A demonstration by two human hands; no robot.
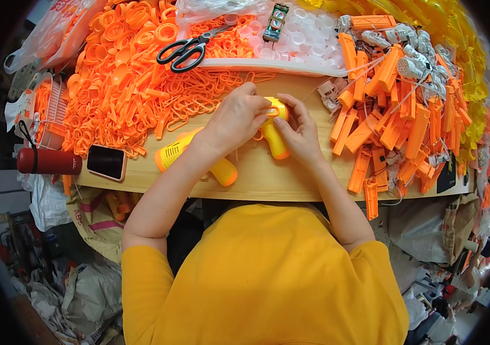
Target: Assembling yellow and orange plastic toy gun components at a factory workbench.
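Observation:
Near the middle of the table I hold a yellow toy shaped like a hair dryer (278, 144), its handle pointing down toward me. At the left end of its body, the fingers of my left hand (238, 118) are closed in a pinch; any small part between them is hidden. My right hand (302, 133) grips the body from the right, with thumb and fingers around it. A second yellow toy (224, 172) of the same shape, with a slotted orange-edged end, lies partly under my left forearm.
Orange rings and hooks (124, 75) pile up at the left, with black scissors (183, 54) on top. A tray (222, 62) of translucent caps and a battery pack (275, 24) stand behind. Wired orange parts (394, 115) heap at right. A phone (106, 163) and red flask (49, 161) lie front left.

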